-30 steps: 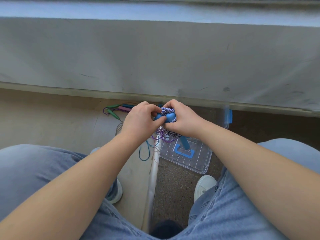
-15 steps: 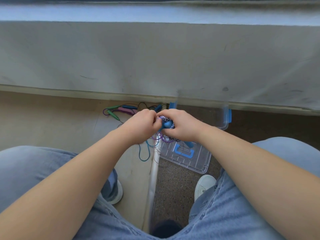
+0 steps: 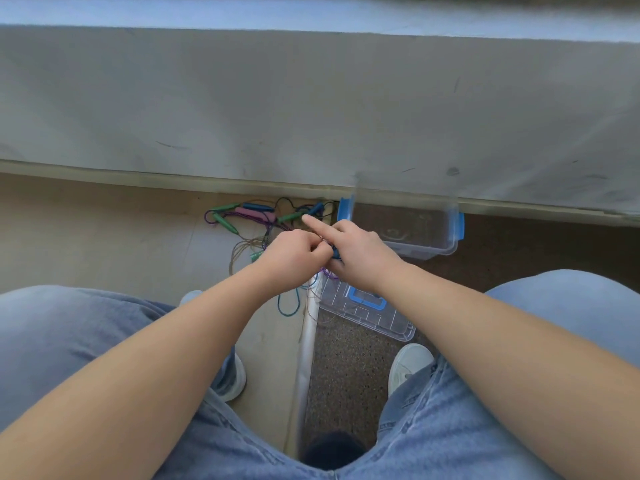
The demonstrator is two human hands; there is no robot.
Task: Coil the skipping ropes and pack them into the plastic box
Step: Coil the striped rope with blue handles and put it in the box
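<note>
My left hand and my right hand meet in mid-air over the floor, both curled round a coiled skipping rope with blue handles, almost wholly hidden between them. My right index finger sticks out straight toward the upper left. Thin purple cord dangles below the hands. The clear plastic box with blue clips stands open just right of the hands, against the wall. A tangle of other skipping ropes with green, pink and blue handles lies on the floor beyond my left hand.
The box's clear lid with a blue handle lies flat on the dark floor under my right wrist. A pale strip divides beige floor from speckled dark floor. A grey wall rises behind. My knees and white shoes frame the bottom.
The hands have lowered and closed tighter over the coil, hiding its blue handles. My right index finger now points out straight. The view tilted so the open box shows.
</note>
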